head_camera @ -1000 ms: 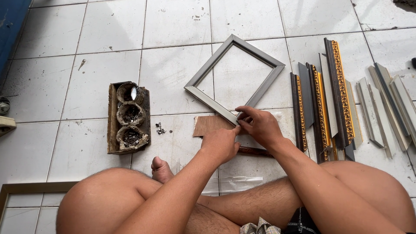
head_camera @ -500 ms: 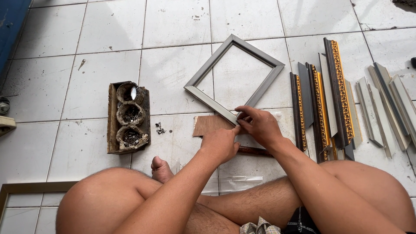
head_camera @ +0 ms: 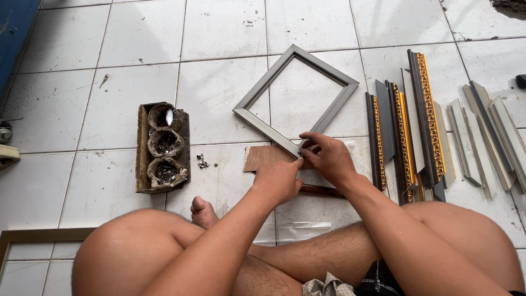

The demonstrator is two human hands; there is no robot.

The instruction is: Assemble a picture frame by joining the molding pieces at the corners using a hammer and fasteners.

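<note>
A silver-grey square picture frame [head_camera: 329, 71] lies flat on the white tiled floor, turned like a diamond. Its near corner rests on a small brown board [head_camera: 263, 158]. My left hand [head_camera: 279, 180] presses against that near corner from below. My right hand [head_camera: 326, 156] pinches the same corner with thumb and fingers from the right. Whatever small part sits between the fingertips is hidden. A dark brown stick [head_camera: 323, 191] lies under my right wrist.
A worn wooden tray [head_camera: 141, 148] with three round cups of small metal fasteners stands to the left, loose fasteners [head_camera: 202, 161] beside it. Gold-and-black moulding strips [head_camera: 427, 120] and grey strips [head_camera: 487, 137] lie at right. Another frame's corner [head_camera: 33, 235] shows bottom left. My crossed legs fill the foreground.
</note>
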